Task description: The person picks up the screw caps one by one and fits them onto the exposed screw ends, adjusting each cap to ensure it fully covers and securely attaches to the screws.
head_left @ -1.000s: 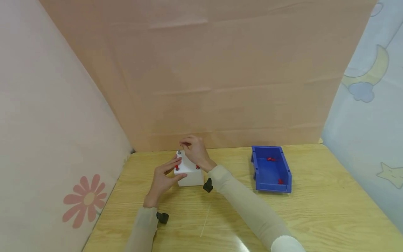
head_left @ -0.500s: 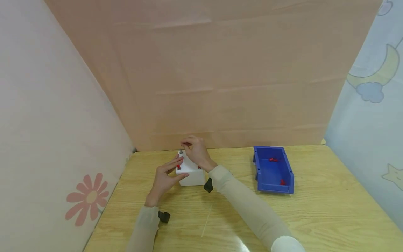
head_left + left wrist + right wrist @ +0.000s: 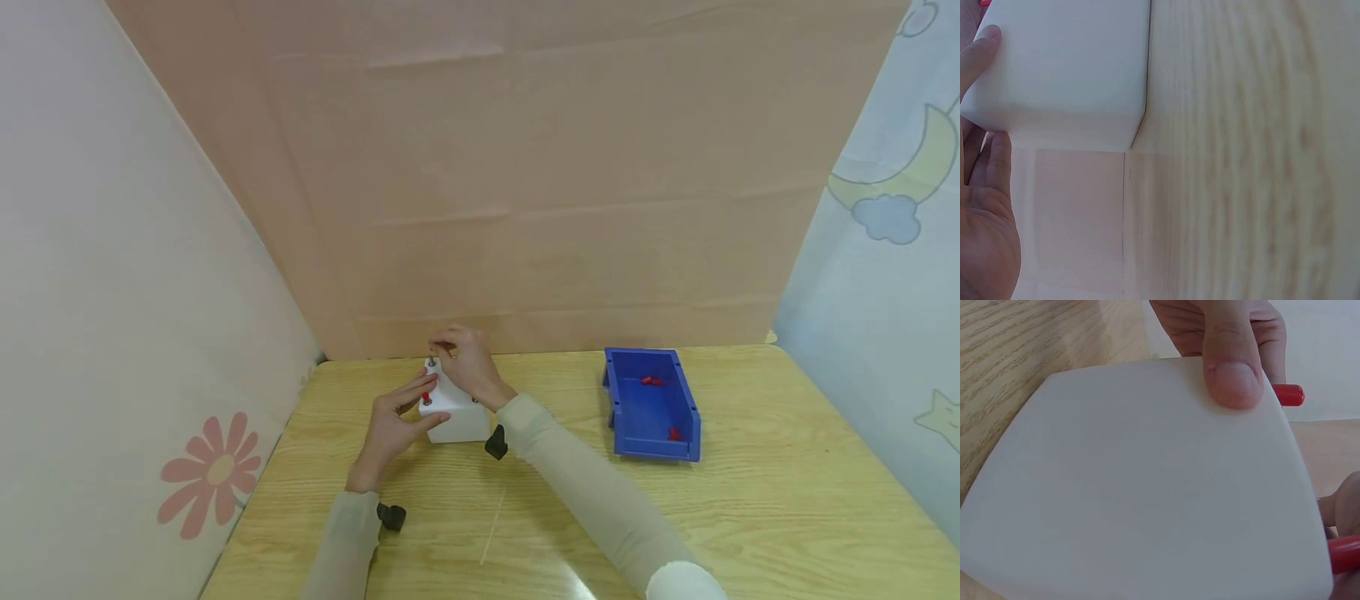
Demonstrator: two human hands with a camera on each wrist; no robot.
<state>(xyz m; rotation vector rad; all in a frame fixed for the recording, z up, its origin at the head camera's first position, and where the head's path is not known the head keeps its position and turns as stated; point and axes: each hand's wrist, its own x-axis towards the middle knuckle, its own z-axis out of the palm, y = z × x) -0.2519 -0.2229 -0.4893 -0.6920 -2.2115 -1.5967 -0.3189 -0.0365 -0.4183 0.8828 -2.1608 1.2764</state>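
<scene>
My left hand (image 3: pixel 390 429) grips a white box (image 3: pixel 459 427) at its left side. Its thumb (image 3: pixel 1235 381) presses on the near face, and the fingers reach over toward the far left. A red cap (image 3: pixel 426 397) stands on the top near the left edge, and a second red cap (image 3: pixel 1344 553) shows in the right wrist view. At the far left corner a bare metal post (image 3: pixel 431 362) sticks up. My right hand (image 3: pixel 467 362) reaches over the box, finger and thumb pinched together at the post's tip. Whatever lies inside the pinch is hidden by the fingers.
To the right on the wooden table (image 3: pixel 570 483) stands a blue bin (image 3: pixel 651 450). Red caps (image 3: pixel 651 380) lie at its far end, with more red (image 3: pixel 674 434) near its front. A brown paper backdrop (image 3: pixel 555 250) rises behind the table's back edge.
The head view has shifted slightly, moving the scene a little to the right. Both hands keep their places at the box, with the right fingertips still at the post.
</scene>
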